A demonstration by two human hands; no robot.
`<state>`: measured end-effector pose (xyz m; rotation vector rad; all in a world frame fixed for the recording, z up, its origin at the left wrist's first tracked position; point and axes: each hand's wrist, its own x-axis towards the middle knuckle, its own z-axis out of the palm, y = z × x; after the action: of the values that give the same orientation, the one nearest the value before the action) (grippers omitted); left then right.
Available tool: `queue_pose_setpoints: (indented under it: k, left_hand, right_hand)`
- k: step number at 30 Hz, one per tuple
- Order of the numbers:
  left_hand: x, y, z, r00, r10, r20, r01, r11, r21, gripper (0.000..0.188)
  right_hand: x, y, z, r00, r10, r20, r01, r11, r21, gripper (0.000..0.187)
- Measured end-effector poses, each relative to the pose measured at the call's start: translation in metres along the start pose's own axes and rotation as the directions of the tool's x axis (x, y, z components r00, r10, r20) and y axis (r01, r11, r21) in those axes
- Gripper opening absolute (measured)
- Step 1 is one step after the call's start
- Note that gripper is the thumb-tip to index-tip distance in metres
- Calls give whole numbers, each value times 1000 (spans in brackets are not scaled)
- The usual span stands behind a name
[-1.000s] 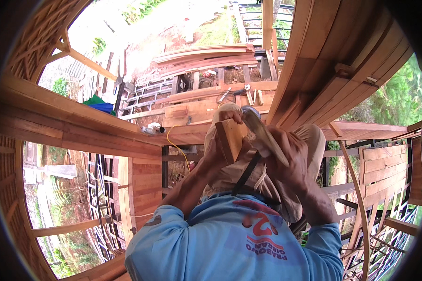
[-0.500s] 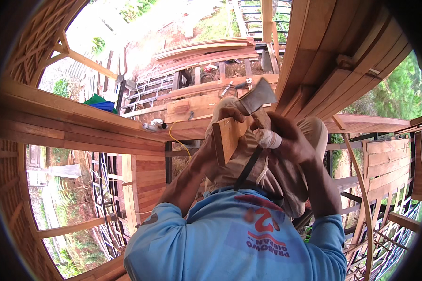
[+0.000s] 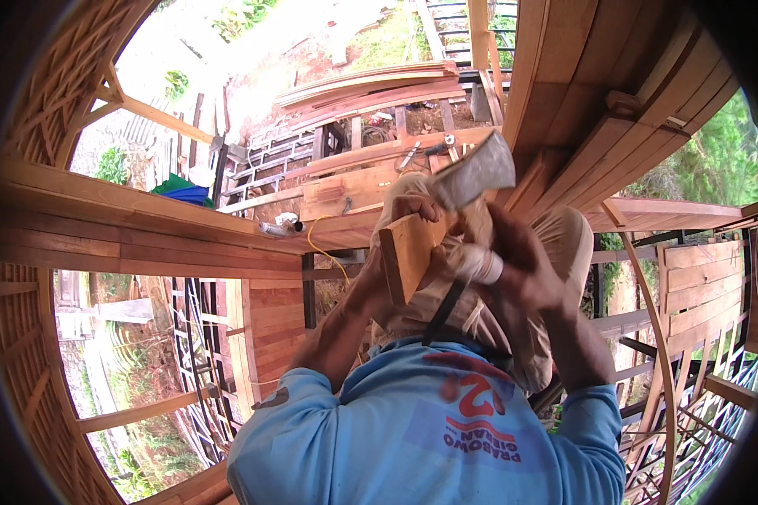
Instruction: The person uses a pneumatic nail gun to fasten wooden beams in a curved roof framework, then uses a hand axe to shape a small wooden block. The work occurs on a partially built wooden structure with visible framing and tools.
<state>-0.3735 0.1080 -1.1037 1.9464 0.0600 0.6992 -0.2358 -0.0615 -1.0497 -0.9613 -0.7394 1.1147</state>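
My left hand (image 3: pixel 419 207) is closed on a short wood block (image 3: pixel 409 255), with the fingers over its top edge. My right hand (image 3: pixel 522 261) grips a hatchet (image 3: pixel 473 174) by its wooden handle, close below the head. The broad grey head hangs just above and right of the block's far end, slightly smeared by motion. Whether the blade touches the wood I cannot tell. A white wrapping (image 3: pixel 482 263) covers a finger or thumb of the right hand. Both hands are over my lap, in front of khaki trousers (image 3: pixel 568 244).
Ahead lie planks (image 3: pixel 345 200) with a power tool (image 3: pixel 438 150) on them, beyond a wooden ledge. A yellow cord (image 3: pixel 318 240) runs down by my left arm. A long beam (image 3: pixel 143 244) spans the left; stacked boards (image 3: pixel 598 76) rise at right. Open framing shows below.
The hatchet head has moved up and to the right, turning a little, with my right hand. My left hand and the wood block have barely moved.
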Motion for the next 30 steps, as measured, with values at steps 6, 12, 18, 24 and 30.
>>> queue_pose_setpoints:
  k: [6,12,18,24,30]
  left_hand:
    - [0,-34,5,998,58,-13,-60,971,-232,53]
    - [-17,-78,23,999,2,-33,-17,891,-454,53]
    - [6,-6,11,980,153,124,-184,934,306,52]
    - [-8,-27,20,994,-73,76,70,996,53,48]
    - [15,-9,2,994,76,81,-98,941,324,45]
  right_hand:
    - [-16,-3,7,855,-453,253,449,400,-799,60]
    - [-22,-29,5,814,-496,303,438,181,-881,46]
    - [-29,-78,-1,967,-141,213,178,-225,-958,14]
    - [-35,-84,2,914,-299,273,250,-114,-961,27]
    - [-31,-58,-1,872,-455,180,270,142,-952,36]
